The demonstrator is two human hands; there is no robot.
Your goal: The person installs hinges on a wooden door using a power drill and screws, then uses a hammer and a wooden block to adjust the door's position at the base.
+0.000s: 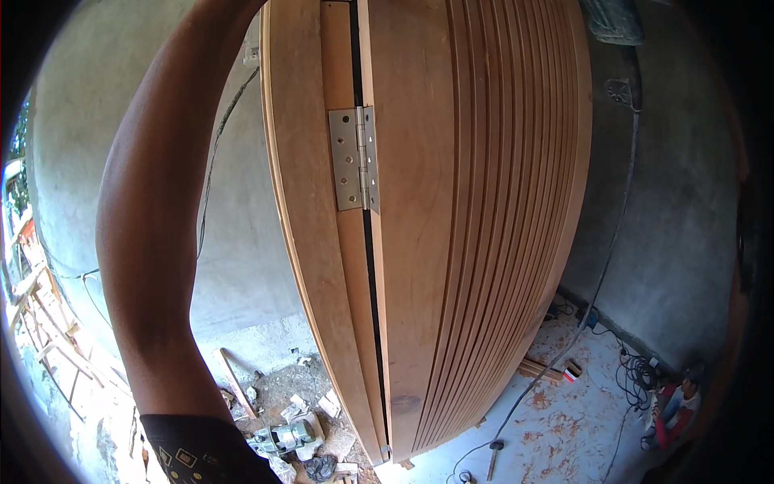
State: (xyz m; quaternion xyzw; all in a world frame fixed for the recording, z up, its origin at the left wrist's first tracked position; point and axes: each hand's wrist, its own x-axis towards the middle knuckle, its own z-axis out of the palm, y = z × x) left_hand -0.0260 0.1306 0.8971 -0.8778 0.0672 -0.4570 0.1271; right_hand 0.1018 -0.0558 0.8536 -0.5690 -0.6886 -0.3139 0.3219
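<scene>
My bare left arm (153, 218) rises from a dark patterned sleeve (201, 452) at the lower left toward the top edge. It passes beside the wooden door frame (310, 242), and my left hand lies beyond the picture. No part of my right hand shows. A wooden door (415, 202) with long vertical grooves stands upright next to the frame, a narrow dark gap between them. Across that gap sits a silver butt hinge (353, 160) with several holes in its leaves. A lower hinge (385, 452) is barely visible near the bottom.
Grey plastered walls (677, 202) flank the door. A long cable (621, 218) hangs at the right. A green-grey power tool (290, 436) lies among rubble at the lower left. On the dusty floor are a hammer (494, 456) and coiled cable (637, 371); a person (673, 407) is at the far right.
</scene>
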